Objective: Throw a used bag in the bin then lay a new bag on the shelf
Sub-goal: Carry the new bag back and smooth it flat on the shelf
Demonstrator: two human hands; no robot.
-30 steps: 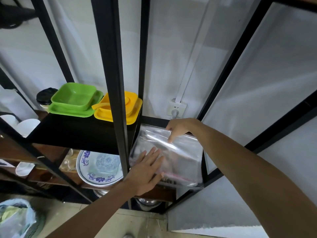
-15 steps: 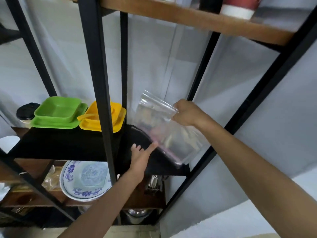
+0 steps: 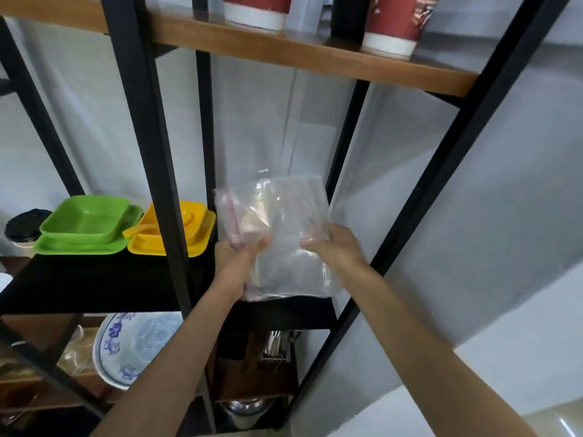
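Note:
A clear plastic zip bag (image 3: pixel 280 222) with a pink seal strip is held up in the air above the black shelf (image 3: pixel 94 282), in front of the white wall. My left hand (image 3: pixel 239 257) grips its left edge near the pink strip. My right hand (image 3: pixel 334 247) grips its right side. The bag hangs roughly upright, its lower edge just above the right end of the black shelf (image 3: pixel 284 305). No bin is in view.
Green dishes (image 3: pixel 85 228) and yellow dishes (image 3: pixel 176 228) sit on the black shelf at left, next to a dark lid (image 3: pixel 26 223). Black frame posts (image 3: pixel 151 152) cross the view. Red cups (image 3: pixel 394 23) stand on the wooden shelf above. A blue-patterned plate (image 3: pixel 138 345) lies below.
The bag was lying flat on the shelf under both hands; my right hand lifted it, and now both hands hold it upright above the shelf. The view tilted upward.

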